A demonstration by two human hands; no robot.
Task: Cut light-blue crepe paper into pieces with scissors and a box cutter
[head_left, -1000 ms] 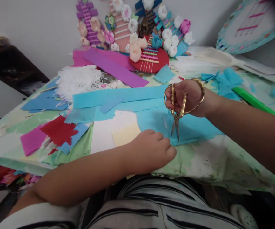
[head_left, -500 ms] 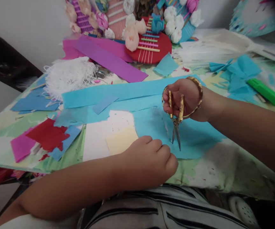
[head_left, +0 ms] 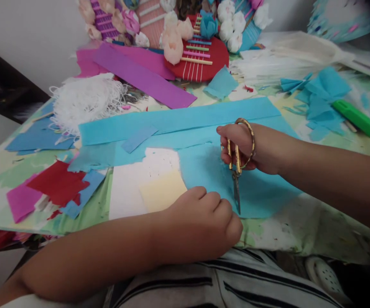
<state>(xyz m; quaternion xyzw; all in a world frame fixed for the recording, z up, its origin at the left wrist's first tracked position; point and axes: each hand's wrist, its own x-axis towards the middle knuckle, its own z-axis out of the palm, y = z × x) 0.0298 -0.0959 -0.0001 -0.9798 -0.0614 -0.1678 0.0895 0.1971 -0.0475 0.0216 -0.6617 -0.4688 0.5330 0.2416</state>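
Observation:
In my right hand (head_left: 244, 147) is a small pair of scissors (head_left: 236, 173) with gold handles. Its blades point down and are nearly together, the tips close to the knuckles of my other hand. My left hand (head_left: 207, 222) is curled closed at the table's front edge, back of the hand upward; whatever its fingers may hold is hidden. Beneath the scissors lies a large sheet of turquoise crepe paper (head_left: 265, 188). A folded turquoise strip (head_left: 178, 114) and a small blue strip (head_left: 139, 139) lie beyond it. White paper (head_left: 125, 184) and a cream piece (head_left: 161, 188) show beside my left hand.
Red scraps (head_left: 58, 182), magenta scraps (head_left: 21, 199) and a heap of white string (head_left: 89, 100) lie left. Purple strips (head_left: 146, 77) and a red disc (head_left: 217, 60) with paper flowers stand behind. At right are crumpled turquoise pieces (head_left: 327, 92) and a green cutter (head_left: 362, 124).
My right hand has turned and lowered, and the scissor blades have closed from apart to nearly together. My left hand stays closed in almost the same place. The view has shifted slightly.

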